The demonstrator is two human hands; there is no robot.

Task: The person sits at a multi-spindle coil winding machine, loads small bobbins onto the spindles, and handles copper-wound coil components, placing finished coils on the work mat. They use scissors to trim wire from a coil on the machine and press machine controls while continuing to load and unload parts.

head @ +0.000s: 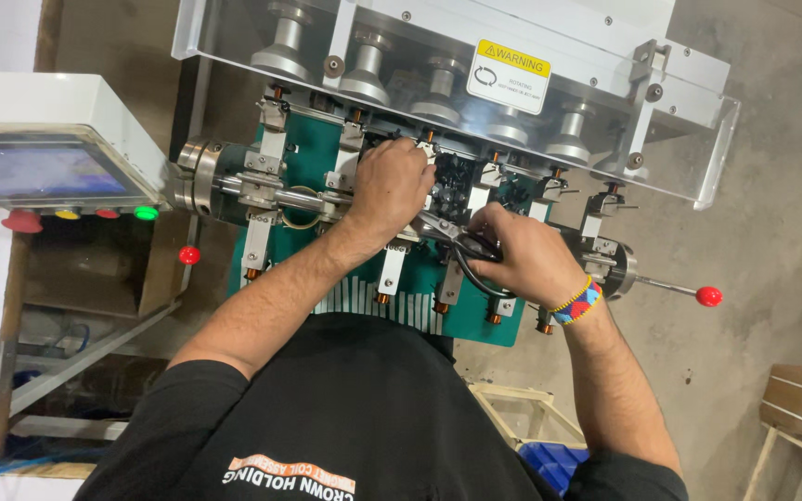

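Both hands close together: right hand (522, 255) gripping scissors (461, 243), left hand (390, 186) on machine (299, 153).

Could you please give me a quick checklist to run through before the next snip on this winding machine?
1. Scissors gripped in right hand: ok.
2. Left hand steady on the spindle area: ok.
3. Clear guard lifted away from the hands: ok.
4. Blades on the wire: cannot tell, hidden by the hands.
5. Machine stopped: cannot tell; green lamp is lit.
6. Red-knobbed lever apart from the right hand: ok.
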